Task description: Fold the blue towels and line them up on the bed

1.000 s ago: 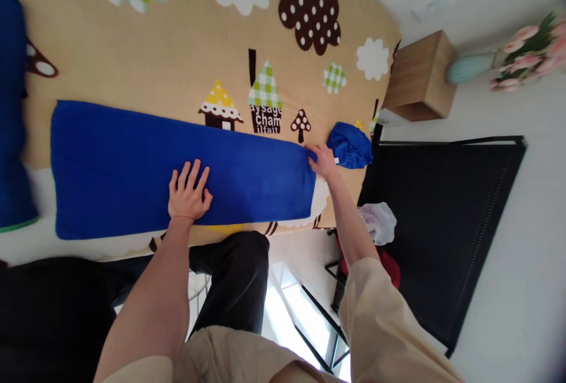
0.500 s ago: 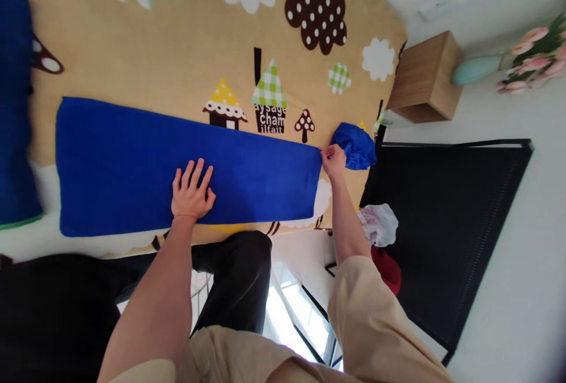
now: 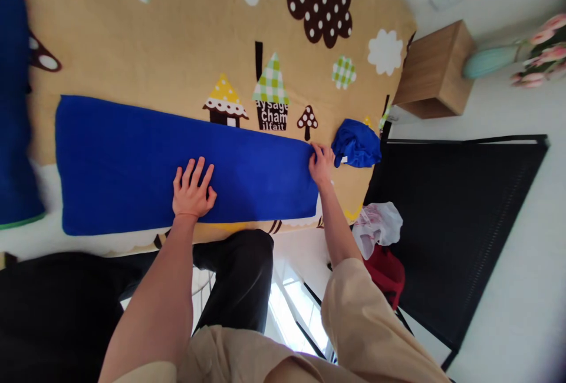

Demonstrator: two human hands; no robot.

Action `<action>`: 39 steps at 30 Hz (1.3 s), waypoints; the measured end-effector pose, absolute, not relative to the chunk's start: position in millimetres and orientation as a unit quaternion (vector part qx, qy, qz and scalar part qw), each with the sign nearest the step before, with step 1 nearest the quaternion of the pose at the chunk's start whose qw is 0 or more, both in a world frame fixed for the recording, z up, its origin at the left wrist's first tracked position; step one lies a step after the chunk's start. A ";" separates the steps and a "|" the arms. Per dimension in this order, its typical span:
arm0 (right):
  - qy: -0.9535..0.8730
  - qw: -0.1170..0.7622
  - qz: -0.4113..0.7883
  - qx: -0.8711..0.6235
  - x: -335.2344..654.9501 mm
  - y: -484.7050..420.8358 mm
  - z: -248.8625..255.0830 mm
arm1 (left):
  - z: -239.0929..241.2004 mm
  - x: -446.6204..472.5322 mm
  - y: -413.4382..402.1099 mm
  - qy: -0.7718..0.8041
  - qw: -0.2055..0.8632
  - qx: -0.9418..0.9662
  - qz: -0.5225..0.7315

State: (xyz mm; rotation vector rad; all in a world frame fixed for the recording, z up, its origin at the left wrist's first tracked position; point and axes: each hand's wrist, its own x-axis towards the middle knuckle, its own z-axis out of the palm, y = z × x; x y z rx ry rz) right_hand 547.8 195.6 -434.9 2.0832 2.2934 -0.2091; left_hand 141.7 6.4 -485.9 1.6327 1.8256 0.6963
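Head view: left hand (image 3: 192,190) flat on blue cloth (image 3: 132,162).

Home bedroom: bed under a tan cartoon-print blanket (image 3: 177,47) with houses and clouds, wooden bedside cabinet (image 3: 435,71), vase of pink tulips (image 3: 522,56), white walls.

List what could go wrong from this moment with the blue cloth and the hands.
The long blue fleece cloth lies near the patterned tan blanket's front edge, so it might slide off. The right hand grips only its end while the left hand lies flat, so it may bunch. The crumpled blue fabric nearby could snag.
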 end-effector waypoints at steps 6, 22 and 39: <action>0.771 0.114 -0.134 0.612 582.6 246.9 -418.9 | -486.2 141.8 6.4 0.686 0.293 0.611 0.265; 0.741 -0.036 0.013 0.670 504.9 179.8 -438.8 | -484.6 142.4 7.4 0.689 0.302 0.606 0.258; 0.665 -0.046 -0.007 0.745 520.2 123.3 -445.2 | -480.0 143.6 6.5 0.691 0.284 0.622 0.232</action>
